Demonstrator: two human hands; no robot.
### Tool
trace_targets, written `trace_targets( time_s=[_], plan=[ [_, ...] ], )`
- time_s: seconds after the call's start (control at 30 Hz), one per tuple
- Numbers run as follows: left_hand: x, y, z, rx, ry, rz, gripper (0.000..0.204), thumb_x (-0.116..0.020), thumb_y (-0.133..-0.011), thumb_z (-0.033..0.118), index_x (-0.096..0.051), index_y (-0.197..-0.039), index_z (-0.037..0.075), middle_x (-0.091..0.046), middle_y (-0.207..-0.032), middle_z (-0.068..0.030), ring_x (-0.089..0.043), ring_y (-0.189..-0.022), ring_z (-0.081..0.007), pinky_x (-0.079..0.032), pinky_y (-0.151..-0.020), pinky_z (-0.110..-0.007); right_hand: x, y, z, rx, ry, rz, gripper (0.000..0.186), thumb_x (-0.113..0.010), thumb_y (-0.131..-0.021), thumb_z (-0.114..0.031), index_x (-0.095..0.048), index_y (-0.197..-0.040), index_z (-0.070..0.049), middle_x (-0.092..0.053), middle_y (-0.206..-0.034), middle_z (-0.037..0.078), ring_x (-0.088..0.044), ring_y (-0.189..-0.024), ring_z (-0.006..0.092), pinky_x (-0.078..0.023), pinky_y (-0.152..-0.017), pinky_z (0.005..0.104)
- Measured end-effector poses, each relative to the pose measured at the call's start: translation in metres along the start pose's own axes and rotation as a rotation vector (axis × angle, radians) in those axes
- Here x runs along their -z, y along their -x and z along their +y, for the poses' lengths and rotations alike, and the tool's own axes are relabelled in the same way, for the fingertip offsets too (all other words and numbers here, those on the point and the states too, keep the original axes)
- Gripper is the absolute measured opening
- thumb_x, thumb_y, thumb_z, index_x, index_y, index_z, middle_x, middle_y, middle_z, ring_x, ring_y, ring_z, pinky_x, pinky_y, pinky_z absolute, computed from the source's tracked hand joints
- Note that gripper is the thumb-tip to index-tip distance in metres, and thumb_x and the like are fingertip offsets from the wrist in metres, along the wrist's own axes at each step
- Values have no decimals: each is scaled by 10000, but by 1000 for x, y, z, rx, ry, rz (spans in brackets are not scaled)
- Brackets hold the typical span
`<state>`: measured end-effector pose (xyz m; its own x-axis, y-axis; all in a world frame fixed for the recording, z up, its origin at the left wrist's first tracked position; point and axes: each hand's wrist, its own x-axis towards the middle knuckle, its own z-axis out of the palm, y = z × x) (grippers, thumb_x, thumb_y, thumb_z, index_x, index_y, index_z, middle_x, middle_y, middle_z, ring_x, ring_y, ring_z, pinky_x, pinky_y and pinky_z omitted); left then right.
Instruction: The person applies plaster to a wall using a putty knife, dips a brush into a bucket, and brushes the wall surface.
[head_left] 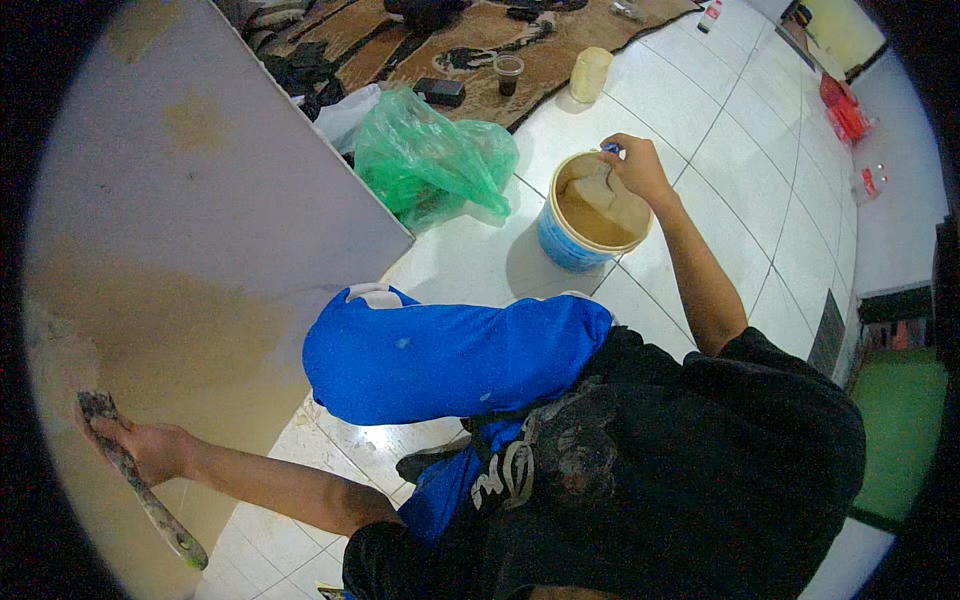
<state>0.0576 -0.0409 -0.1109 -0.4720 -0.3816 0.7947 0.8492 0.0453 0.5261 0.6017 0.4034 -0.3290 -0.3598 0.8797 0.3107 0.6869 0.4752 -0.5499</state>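
Observation:
My left hand (145, 448) is closed around a paintbrush (150, 503) close to the wall (210, 185). The brush's dark, worn head points up, and its stained handle slants down to the right. Tan, wet-looking colour covers the lower wall, while the upper part is pale with a few yellowish patches. To the right, my right hand (640, 168) grips the blue piece of the handle of a white and blue bucket (577, 243) on the floor. Tan liquid sits inside, and more of it coats the inner side.
Beside the wall's edge lies a green plastic bag (425, 160). On the brown rug (420, 40) are a small black box (440, 92) and a cup of dark liquid (508, 75). A pale yellow container (590, 75) stands behind the bucket. Plastic bottles (869, 182) lie farther right.

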Motion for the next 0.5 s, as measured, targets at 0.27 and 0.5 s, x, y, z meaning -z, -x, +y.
trace_targets(
  time_s=[0.27, 0.5],
  plan=[
    [0, 5, -1, -9, -9, -51, 336, -655, -957, 166, -626, -1195, -69, -660, -1209, -174, -654, -1079, -272, -570, -918, -348, 31, 19, -59, -79, -62, 0, 293, -673, -927, -260, -585, -1028, 2, -695, -881, 250, -688, -843, 397, -529, -743, 449],
    [-1, 11, -5, -18, -115, -105, 335, -629, -974, 187, -630, -1211, -51, -667, -1209, -162, -663, -1060, -257, -564, -918, -352, 16, 52, -52, -311, -276, 80, 413, -642, -941, -367, -601, -1048, 29, -697, -843, 253, -706, -786, 351, -539, -725, 426]
  ],
)
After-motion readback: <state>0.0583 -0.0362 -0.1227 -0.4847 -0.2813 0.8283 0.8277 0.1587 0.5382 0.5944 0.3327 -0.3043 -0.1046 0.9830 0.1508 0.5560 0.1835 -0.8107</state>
